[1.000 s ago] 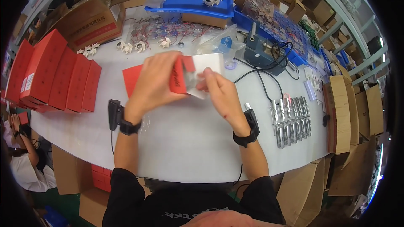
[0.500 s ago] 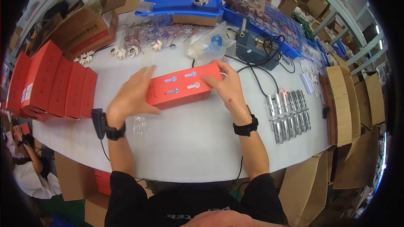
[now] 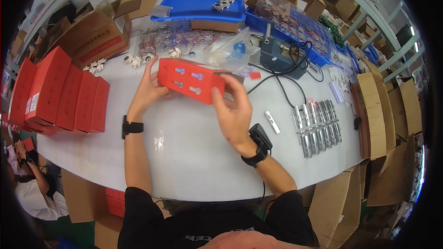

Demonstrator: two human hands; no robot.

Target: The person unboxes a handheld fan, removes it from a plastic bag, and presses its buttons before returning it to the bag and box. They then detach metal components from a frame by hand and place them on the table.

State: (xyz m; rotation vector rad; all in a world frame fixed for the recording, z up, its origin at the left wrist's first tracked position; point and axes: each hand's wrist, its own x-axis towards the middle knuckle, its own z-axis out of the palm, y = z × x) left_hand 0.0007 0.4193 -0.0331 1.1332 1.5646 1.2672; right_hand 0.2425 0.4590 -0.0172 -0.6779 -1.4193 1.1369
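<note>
Both hands hold a long red box (image 3: pixel 190 82) above the table, tilted, with pictures of small handheld fans on its facing side. My left hand (image 3: pixel 150 91) grips its left end, thumb below and fingers behind. At the right end my right hand (image 3: pixel 234 113) closes round the box, fingertips over the top edge. A dark opening shows along the back edge by my right fingers. To the right of my right hand a silver handle-shaped piece (image 3: pixel 272 122) lies on the table. A small red piece (image 3: pixel 254 75) shows behind the right hand.
Several red boxes (image 3: pixel 55 92) stand in a row at the left. A rack of silver tubes (image 3: pixel 317 128) lies to the right. Farther back are a clear plastic bag (image 3: pixel 230 53), a grey machine with cables (image 3: pixel 281 55), white fan blades (image 3: pixel 134 60) and a blue tray (image 3: pixel 198 4).
The red box has turned, its right end swinging nearer to me. My right hand has moved left and toward me with it. The silver piece now shows on the table.
</note>
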